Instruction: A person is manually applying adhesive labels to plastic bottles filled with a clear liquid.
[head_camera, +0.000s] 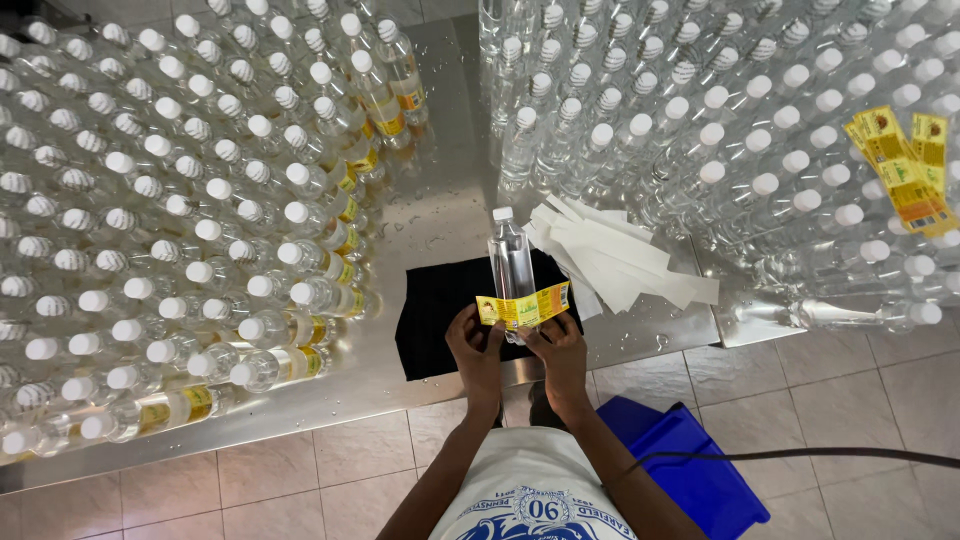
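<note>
Two hands pinch one yellow label (523, 307) by its ends: the left hand (474, 345) grips the left end, the right hand (562, 350) the right, stretching it across a clear bottle (511, 265) lying on a black mat (432, 310) on the steel counter (430, 220). Thin and limp, the label probably creases easily, so its ends suit gripping. White backing strips (620, 262) lie just beside the bottle, with capped bottles (180, 200) crowded around.
</note>
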